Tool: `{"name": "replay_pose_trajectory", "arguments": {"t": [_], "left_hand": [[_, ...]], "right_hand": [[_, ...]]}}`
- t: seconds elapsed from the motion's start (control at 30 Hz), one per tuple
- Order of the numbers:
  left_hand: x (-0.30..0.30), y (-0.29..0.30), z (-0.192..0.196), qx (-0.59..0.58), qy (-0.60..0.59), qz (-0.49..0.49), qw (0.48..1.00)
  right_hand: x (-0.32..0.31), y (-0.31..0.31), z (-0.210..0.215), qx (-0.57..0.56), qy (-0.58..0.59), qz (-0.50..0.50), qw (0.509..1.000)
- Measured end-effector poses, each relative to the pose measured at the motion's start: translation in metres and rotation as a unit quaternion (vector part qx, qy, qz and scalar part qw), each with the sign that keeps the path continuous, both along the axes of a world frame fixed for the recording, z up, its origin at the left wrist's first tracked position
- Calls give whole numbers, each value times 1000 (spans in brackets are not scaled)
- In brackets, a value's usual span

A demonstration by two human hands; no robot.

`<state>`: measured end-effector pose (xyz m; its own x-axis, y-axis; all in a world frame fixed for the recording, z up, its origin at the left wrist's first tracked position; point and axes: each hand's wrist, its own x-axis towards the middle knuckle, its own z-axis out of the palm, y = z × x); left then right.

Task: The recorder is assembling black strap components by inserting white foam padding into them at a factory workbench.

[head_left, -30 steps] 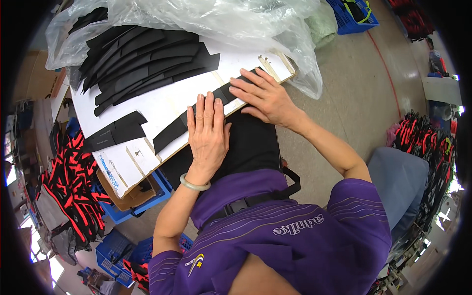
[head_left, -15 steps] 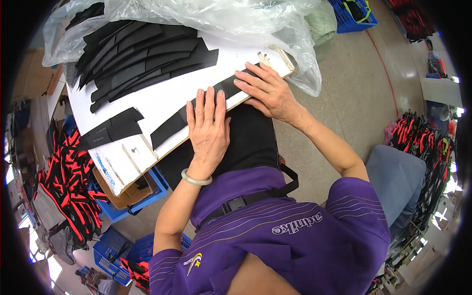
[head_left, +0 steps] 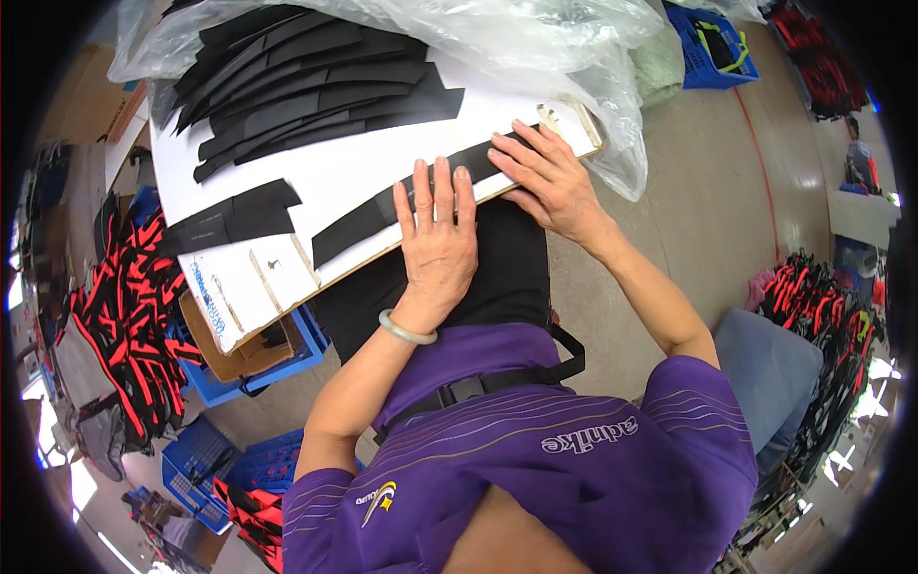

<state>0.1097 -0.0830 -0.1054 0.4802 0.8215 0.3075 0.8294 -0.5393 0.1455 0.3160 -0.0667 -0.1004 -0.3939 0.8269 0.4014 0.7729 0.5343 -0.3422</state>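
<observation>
A black fabric strip [head_left: 359, 220] lies flat along the near edge of the white board [head_left: 363, 143]. My left hand [head_left: 440, 234] rests on its middle with fingers stretched out side by side. Toward the strip's right end, my right hand [head_left: 555, 182] lies with fingers extended, their tips on the fabric. Parts of the strip are covered by both hands. Another short black piece [head_left: 234, 218] lies on the board to the left. Farther back, several black strips [head_left: 316, 81] are fanned out in an overlapping pile.
Clear plastic sheeting [head_left: 497, 38] drapes over the board's far side. Left of the board hang black and red pieces [head_left: 129, 316]. A cardboard box in a blue crate [head_left: 311, 354] stands below the board's left corner. Another blue basket [head_left: 708, 53] sits at the far right.
The view has shifted, so the board appears a little farther right and higher. Both hands keep their flat place on the strip, with no clear movement along it.
</observation>
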Motion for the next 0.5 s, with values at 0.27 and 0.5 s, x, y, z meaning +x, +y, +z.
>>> {"name": "replay_pose_trajectory", "arguments": {"t": [0.27,0.5], "left_hand": [[-2,3,-7,24,-31,-5,999],[0,2,-6,33,-42,-4,999]], "right_hand": [[-1,2,-2,1,-5,2,1000],[1,1,-1,9,7,3,1000]]}}
